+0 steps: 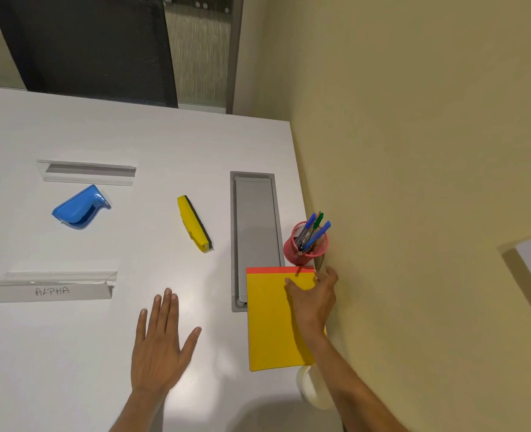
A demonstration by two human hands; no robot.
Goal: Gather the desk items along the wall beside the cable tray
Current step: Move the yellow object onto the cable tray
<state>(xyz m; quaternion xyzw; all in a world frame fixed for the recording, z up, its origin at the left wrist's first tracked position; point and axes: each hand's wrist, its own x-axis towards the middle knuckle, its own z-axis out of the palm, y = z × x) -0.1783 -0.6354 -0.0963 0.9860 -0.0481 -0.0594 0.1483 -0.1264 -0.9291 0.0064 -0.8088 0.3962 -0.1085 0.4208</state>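
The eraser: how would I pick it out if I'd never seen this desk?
Find the grey cable tray sunk in the white desk by the wall. Just left of it lies the eraser, touching nothing. It is a slim yellow bar with a black edge, unlike the flat yellow pad.

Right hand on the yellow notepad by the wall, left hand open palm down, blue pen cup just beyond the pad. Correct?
One slip: the head view shows a red pen cup, not blue. The right hand on the yellow notepad and the open, palm-down left hand are correct.
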